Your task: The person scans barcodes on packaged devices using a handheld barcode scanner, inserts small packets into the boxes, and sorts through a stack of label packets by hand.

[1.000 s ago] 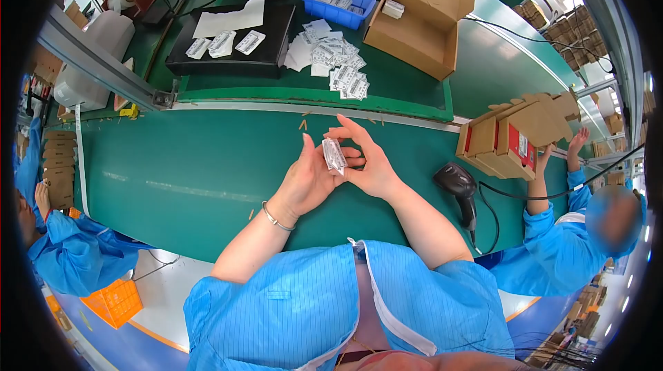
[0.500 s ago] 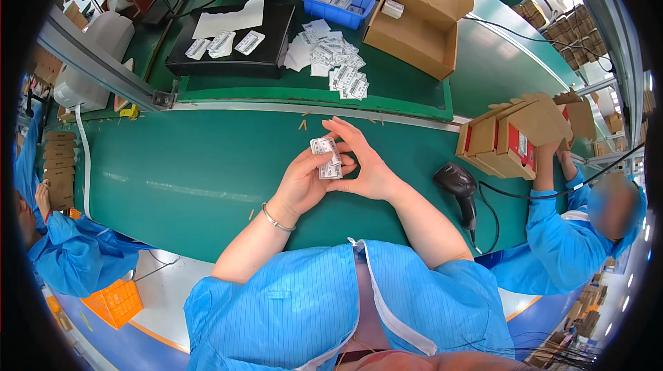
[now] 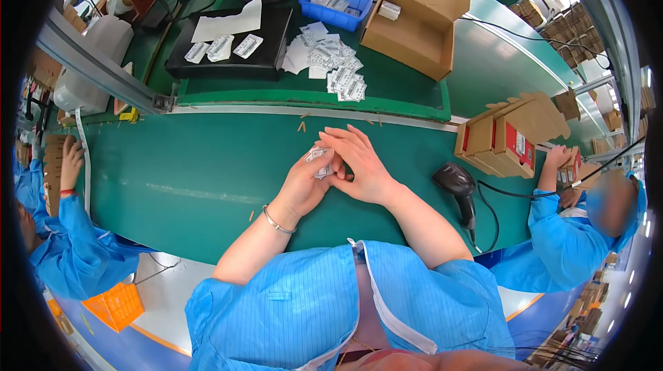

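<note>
A small stack of white printed labels (image 3: 319, 156) stands above the green bench, partly hidden by my fingers. My left hand (image 3: 304, 181) is closed around it, its thumb lying across the printed face. My right hand (image 3: 366, 167) curves over the top and right edge of the stack, fingers together and thumb tip against the lower side. Beyond my hands, a loose pile of similar labels (image 3: 338, 60) lies on the raised shelf. A few more labels (image 3: 220, 47) rest on a black box (image 3: 266, 43) beside a torn white sheet (image 3: 228, 22).
A barcode scanner (image 3: 456, 188) stands on the right with its cable. Open cartons (image 3: 497, 140) sit near a co-worker's hand (image 3: 558, 158). At the back are a blue bin (image 3: 335, 5) and an open cardboard box (image 3: 414, 19). Another person's hand (image 3: 70, 162) is at the left.
My right hand has closed in over the stack, covering more of it. The left co-worker's hand has risen over the bench edge; the right co-worker's hands have moved away from the open carton.
</note>
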### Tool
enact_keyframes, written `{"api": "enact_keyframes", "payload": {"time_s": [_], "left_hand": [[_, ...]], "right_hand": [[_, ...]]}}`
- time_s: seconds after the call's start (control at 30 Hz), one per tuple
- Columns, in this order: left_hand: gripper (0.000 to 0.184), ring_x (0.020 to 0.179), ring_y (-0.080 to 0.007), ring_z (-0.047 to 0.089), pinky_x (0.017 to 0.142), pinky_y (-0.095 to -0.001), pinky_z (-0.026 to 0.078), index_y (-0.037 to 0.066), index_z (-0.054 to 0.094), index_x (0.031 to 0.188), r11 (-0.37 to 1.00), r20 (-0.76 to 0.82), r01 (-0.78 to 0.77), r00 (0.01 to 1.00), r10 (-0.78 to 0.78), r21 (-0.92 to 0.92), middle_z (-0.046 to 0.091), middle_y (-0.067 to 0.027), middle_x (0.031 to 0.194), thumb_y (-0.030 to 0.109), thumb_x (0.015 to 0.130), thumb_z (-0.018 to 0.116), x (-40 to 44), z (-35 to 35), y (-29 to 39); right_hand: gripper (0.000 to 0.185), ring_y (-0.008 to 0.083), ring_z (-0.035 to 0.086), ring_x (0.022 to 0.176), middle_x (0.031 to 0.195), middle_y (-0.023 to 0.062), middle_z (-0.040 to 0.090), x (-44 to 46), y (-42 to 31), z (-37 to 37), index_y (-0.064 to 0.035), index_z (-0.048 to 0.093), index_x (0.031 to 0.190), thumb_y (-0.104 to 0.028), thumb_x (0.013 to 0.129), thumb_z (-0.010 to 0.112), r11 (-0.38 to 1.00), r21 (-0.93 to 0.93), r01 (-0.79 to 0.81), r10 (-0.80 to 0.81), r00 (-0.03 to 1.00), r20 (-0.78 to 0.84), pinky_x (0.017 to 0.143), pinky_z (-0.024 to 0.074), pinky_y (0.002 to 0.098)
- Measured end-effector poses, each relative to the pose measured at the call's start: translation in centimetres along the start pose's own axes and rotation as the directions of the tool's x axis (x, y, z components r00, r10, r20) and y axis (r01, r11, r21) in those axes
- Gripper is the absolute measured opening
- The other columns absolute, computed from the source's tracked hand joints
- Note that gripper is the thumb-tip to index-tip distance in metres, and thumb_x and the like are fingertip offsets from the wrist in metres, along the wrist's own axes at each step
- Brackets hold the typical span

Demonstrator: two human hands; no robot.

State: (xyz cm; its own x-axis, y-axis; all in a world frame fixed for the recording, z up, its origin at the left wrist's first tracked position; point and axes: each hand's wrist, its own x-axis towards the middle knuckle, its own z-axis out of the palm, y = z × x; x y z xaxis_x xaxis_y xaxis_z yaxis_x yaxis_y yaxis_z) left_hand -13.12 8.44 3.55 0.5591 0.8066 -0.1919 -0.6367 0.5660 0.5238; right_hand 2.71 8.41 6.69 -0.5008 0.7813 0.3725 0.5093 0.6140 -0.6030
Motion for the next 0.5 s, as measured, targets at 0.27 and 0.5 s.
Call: {"api": "enact_keyframes", "payload": {"time_s": [0.27, 0.5], "left_hand": [[0.023, 0.067, -0.0137, 0.05, 0.065, -0.0337, 0.05, 0.01, 0.049, 0.112, 0.996, -0.185, -0.024, 0.982, 0.039, 0.081, 0.048, -0.002, 0.076, 0.025, 0.095, 0.048, -0.4, 1.6, 1.3], [0.014, 0.064, -0.0135, 0.051, 0.06, -0.0309, 0.05, 0.011, 0.049, 0.096, 0.992, -0.071, 0.081, 0.995, -0.074, 0.096, 0.048, -0.0029, 0.074, 0.025, 0.094, 0.051, -0.2, 0.2, 1.0]], "right_hand": [[0.046, 0.029, 0.051, 0.107, 0.113, 0.0122, 0.055, 3.5, 6.1, -3.4, -0.0032, 0.057, 0.111, -0.014, 0.07, 0.075, 0.919, -0.032, -0.392, 0.36, 0.872, -0.332, 0.092, 0.0422, 0.0379], [0.051, 0.0296, 0.048, 0.109, 0.116, 0.0104, 0.051, 7.2, 9.5, -3.8, -0.0068, 0.06, 0.106, -0.025, 0.063, 0.08, 0.773, -0.333, -0.54, 0.489, 0.841, -0.231, 0.092, 0.0428, 0.0369]]}}
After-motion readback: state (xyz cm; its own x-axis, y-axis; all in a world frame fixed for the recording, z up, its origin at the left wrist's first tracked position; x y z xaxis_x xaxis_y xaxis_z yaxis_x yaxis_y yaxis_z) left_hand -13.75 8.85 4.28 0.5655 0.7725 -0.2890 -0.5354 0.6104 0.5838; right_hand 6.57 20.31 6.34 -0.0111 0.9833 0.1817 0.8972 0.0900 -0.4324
